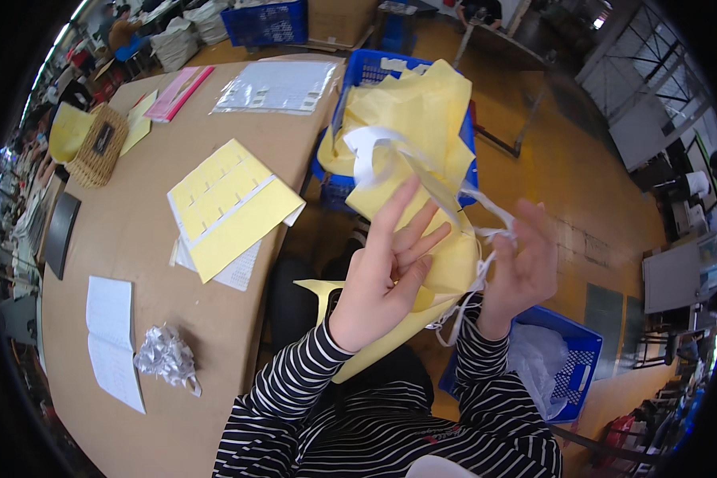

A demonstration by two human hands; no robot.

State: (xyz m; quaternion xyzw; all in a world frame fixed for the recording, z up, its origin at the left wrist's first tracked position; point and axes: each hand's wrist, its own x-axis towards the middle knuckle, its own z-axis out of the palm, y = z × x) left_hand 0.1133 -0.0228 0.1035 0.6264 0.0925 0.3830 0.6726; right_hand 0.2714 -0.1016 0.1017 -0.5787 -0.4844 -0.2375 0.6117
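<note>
Yellow cloth (457, 272): over the lap, between the hands, blue basket (338, 196) at about 11 o'clock from it. Left hand (377, 296): fingers over cloth, grip undetermined. Right hand (523, 272): blurred at white strings (497, 233); grip undetermined.

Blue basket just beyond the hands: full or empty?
Looks full: yellow material heaps above the rim of the blue basket. How far down it fills can't be told.

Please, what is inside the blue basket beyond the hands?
Yellow material lies in the blue basket, partly over its rim; it hides the bottom, so anything beneath cannot be seen.
</note>
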